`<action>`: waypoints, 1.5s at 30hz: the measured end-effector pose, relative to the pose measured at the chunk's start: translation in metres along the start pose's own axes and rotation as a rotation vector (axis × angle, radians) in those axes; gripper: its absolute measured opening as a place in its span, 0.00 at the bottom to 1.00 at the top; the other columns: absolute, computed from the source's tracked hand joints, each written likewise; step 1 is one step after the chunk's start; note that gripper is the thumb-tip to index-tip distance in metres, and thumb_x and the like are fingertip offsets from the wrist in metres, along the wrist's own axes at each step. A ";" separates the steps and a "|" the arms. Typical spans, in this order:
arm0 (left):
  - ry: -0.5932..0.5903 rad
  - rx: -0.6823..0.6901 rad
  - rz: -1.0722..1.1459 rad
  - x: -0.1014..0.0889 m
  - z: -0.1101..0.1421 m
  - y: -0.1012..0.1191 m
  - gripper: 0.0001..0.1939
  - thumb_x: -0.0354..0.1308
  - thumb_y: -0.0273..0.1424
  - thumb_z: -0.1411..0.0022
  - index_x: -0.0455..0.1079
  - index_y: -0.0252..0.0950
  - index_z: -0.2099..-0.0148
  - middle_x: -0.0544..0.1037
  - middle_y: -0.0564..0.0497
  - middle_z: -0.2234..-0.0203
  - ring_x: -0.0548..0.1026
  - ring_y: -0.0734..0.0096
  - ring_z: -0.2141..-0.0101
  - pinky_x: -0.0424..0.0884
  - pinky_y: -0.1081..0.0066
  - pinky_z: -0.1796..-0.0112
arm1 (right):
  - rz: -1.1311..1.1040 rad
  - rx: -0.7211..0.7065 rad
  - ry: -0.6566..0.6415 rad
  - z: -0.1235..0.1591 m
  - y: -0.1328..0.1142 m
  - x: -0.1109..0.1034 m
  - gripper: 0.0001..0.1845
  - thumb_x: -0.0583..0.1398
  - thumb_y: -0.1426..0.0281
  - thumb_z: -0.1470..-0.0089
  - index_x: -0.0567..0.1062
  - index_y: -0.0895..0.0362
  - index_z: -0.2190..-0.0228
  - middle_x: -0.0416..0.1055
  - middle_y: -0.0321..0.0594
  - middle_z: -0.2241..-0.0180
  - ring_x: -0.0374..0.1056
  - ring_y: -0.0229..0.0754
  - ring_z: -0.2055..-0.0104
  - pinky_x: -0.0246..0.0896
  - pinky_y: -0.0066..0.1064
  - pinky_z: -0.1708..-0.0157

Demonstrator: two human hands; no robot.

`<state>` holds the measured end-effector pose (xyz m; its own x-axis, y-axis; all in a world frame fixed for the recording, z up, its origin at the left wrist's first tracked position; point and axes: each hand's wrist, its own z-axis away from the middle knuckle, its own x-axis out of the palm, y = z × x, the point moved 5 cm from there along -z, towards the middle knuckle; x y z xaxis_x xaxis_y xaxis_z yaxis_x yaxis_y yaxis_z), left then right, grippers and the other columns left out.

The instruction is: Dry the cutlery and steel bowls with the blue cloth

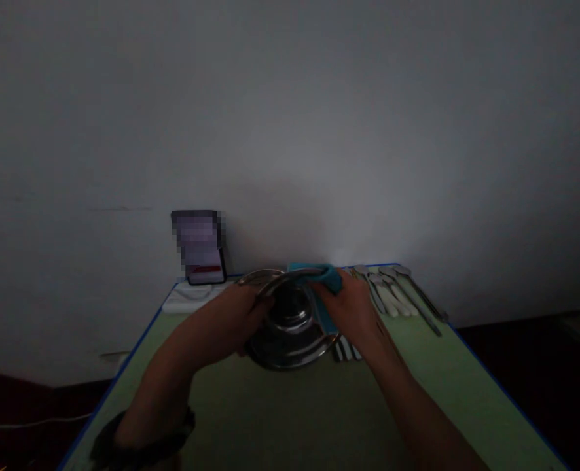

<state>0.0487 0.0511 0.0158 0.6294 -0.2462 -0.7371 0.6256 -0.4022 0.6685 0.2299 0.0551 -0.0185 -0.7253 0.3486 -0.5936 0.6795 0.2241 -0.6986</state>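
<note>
A shiny stainless steel bowl [290,356] is held tilted over the table, its hollow side facing me. My left hand [249,314] grips its left rim, with the fingertips partly hidden by the metal. At the right side, my right hand [351,306] is closed on a blue cloth [332,280]. The cloth lies over the upper right rim and hangs down inside the bowl. Behind the bowl another curved metal rim shows, but I cannot tell what it belongs to.
Several spoons and other cutlery [393,294] lie at the back right of the green table [467,392]. More handles [346,352] show beside the bowl. A phone [204,255] leans against the wall at the back left, behind a folded white cloth [184,299].
</note>
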 end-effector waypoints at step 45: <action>0.937 0.121 0.866 0.022 -0.001 -0.001 0.15 0.57 0.29 0.42 0.70 0.43 0.52 0.77 0.55 0.58 0.73 0.67 0.55 0.67 0.66 0.52 | -0.392 0.203 0.066 0.004 0.007 -0.002 0.17 0.57 0.56 0.51 0.71 0.58 0.78 0.71 0.38 0.78 0.66 0.40 0.75 0.58 0.29 0.76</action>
<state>0.0626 0.0471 -0.0011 0.9215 0.2259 0.3159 -0.1633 -0.5125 0.8430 0.2360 0.0521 -0.0241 -0.9107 0.3320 -0.2457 0.3139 0.1699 -0.9341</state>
